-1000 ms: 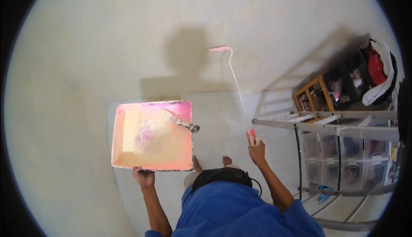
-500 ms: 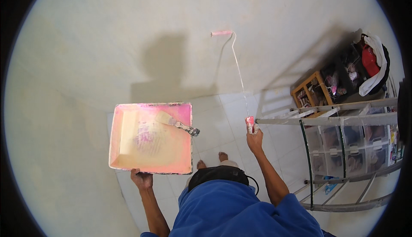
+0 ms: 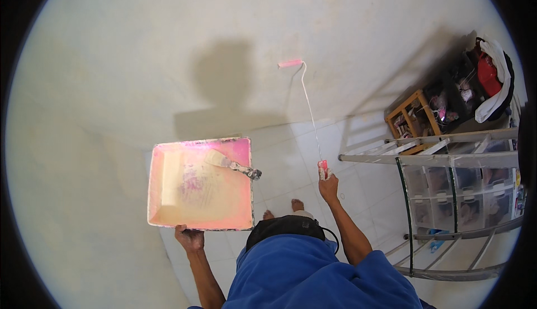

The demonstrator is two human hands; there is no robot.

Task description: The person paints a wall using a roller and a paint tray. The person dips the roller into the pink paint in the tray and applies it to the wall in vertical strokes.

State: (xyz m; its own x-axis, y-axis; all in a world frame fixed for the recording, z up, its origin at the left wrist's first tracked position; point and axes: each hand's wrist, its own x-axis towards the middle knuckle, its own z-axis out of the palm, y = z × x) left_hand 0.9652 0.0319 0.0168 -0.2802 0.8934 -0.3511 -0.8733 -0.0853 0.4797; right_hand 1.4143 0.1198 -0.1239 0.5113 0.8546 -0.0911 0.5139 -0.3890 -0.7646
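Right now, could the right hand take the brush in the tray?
Probably not while the right hand grips the roller handle; otherwise the brush, its handle jutting past the tray, looks unobstructed.

Paint tray [image 3: 229, 211] on the left, roller [image 3: 290, 63] on the right, wall [image 3: 363, 40] ahead.
The left hand [image 3: 190, 238] is under the tray's near edge; a brush [image 3: 232, 165] lies across the tray's far right part, its handle end jutting past the right edge. The right hand [image 3: 328, 186] is around the roller's handle, the roller's head up ahead at the wall. Between the two hands, feet [image 3: 297, 204] stand on the floor [image 3: 279, 174]. Farther right is a ladder [image 3: 430, 159], with storage boxes [image 3: 470, 183] beyond its rails and a rack [image 3: 410, 118] ahead of it, near the wall.
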